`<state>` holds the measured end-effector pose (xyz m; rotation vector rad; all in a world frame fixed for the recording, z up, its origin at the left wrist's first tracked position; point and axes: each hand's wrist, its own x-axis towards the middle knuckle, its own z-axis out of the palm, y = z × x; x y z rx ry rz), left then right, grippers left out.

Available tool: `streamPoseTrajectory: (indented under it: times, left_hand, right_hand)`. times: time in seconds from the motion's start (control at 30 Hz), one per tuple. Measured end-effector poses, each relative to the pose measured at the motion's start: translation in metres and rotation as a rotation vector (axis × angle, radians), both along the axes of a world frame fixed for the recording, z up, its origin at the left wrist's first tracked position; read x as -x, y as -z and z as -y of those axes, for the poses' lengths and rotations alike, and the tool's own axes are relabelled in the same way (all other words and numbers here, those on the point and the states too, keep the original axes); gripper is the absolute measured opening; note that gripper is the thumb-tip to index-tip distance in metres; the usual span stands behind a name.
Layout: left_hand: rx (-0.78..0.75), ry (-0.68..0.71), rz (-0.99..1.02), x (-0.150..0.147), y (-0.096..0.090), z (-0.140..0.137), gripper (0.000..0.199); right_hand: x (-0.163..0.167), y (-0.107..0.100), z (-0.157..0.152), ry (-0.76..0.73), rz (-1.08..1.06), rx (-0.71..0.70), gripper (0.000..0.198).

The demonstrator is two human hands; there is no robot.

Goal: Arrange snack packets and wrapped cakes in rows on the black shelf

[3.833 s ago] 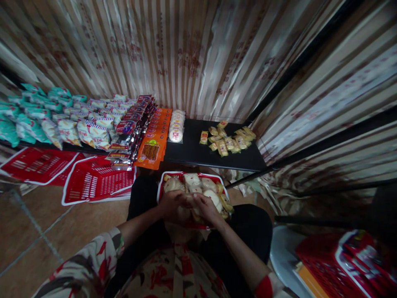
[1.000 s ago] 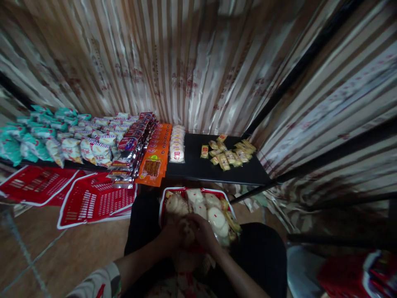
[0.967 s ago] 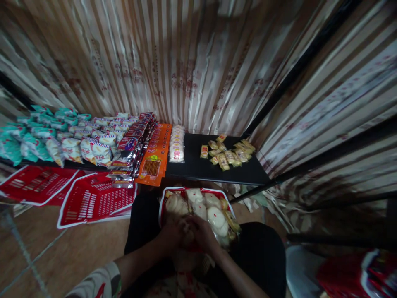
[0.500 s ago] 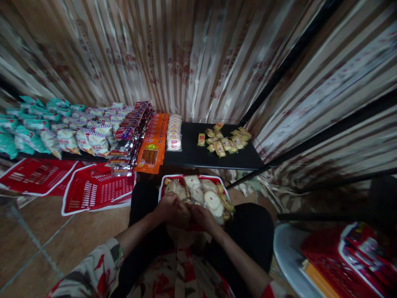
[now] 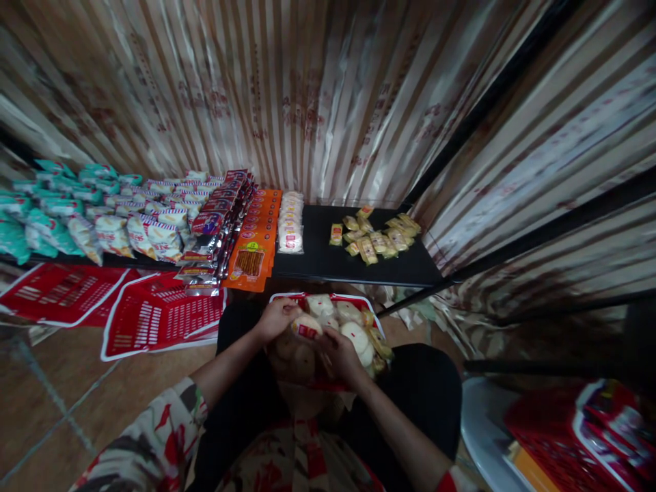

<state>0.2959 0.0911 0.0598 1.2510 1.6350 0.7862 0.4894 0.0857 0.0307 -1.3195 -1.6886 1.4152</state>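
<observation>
Between my two hands is a packet of round white crackers (image 5: 307,326) with a red label facing up. My left hand (image 5: 277,320) is closed on its left end, and my right hand (image 5: 338,350) grips the right end. Below them, a red basket with a white rim (image 5: 372,304) rests in my lap, between my knees. More clear packets of white crackers (image 5: 354,336) fill it, with a few yellow-wrapped packets (image 5: 380,342) along its right side. My hands cover part of the basket's near side.
On a black shelf (image 5: 312,268) stand teal bags (image 5: 48,229), white snack bags (image 5: 115,236), dark red packets (image 5: 220,219), orange packets (image 5: 251,256), a row of white cracker packets (image 5: 290,225) and small yellow packets (image 5: 376,242). Red baskets (image 5: 164,311) lie at left; another basket (image 5: 548,417) stands at right.
My hands have risen slightly and moved apart, and the cracker packet with its red label now shows between them. The view has shifted slightly.
</observation>
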Motion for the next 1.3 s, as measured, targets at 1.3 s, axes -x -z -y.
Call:
streamPoseTrajectory:
  times: [1.3]
  left_hand:
    - [-0.424, 0.153, -0.630, 0.017, -0.050, -0.081, 0.033]
  right_hand:
    - [0.080, -0.022, -0.142, 0.087, -0.294, 0.184, 0.042]
